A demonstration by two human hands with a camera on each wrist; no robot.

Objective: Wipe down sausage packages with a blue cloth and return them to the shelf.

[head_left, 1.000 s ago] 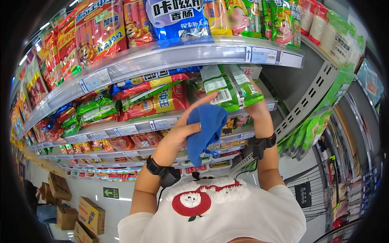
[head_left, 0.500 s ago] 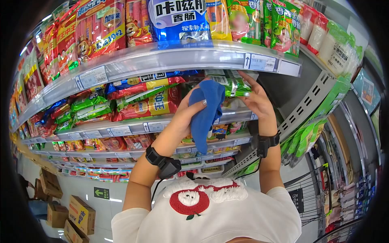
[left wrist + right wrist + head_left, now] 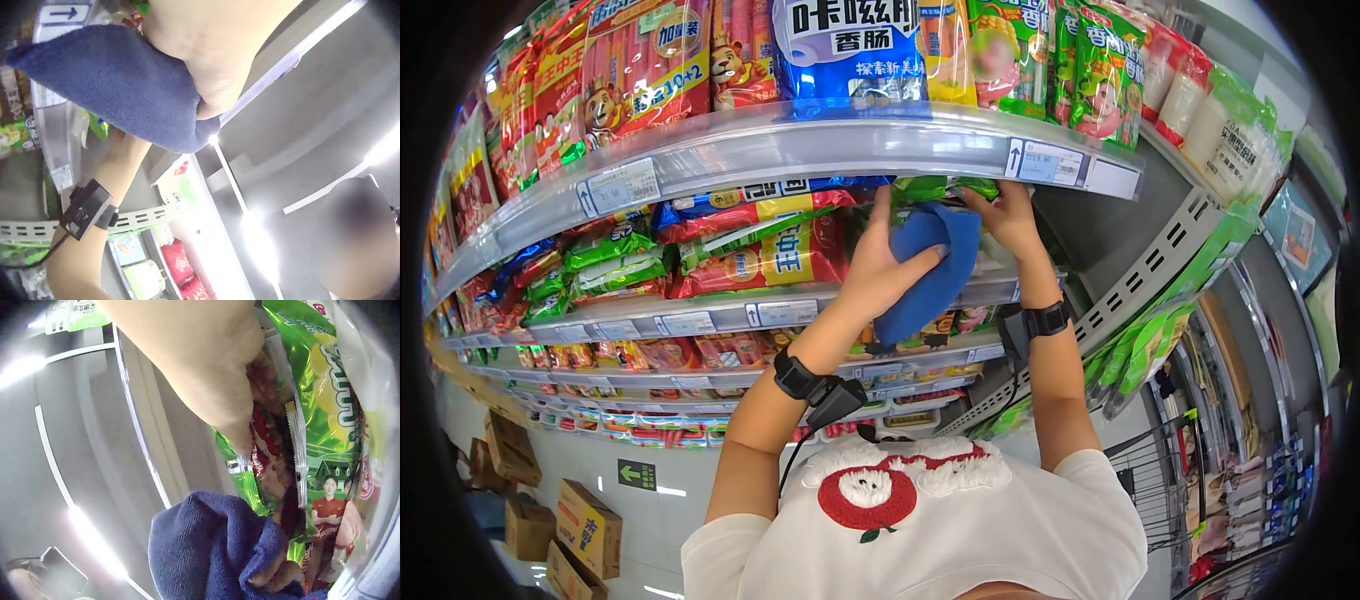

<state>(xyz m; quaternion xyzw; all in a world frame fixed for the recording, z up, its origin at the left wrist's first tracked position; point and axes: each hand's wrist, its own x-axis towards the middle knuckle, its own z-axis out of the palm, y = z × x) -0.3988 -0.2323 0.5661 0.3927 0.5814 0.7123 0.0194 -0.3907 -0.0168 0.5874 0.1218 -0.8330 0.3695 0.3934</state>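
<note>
In the head view my left hand (image 3: 878, 272) holds a blue cloth (image 3: 935, 285), its thumb pressed on the cloth's face and its fingers reaching up toward the shelf. The cloth (image 3: 119, 81) drapes down in folds, and in the left wrist view the thumb lies over its edge. My right hand (image 3: 1010, 222) reaches under the upper shelf and grips the near edge of a green sausage packet (image 3: 930, 188). In the right wrist view, the right thumb side meets green packaging (image 3: 250, 487), beside a larger green packet (image 3: 325, 431). The far fingertips of both hands are hidden.
The upper shelf's price rail (image 3: 850, 135) runs close above both hands. Red and yellow sausage packs (image 3: 770, 255) lie left of the hands. A slotted grey upright (image 3: 1145, 270) stands at the right. A wire cart (image 3: 1145, 480) and cardboard boxes (image 3: 588, 530) are on the floor.
The green packet, held out past the shelf edge earlier, has gone back under the upper shelf. Both hands have moved inward with it, the right one leftward. The cloth stays in the left hand.
</note>
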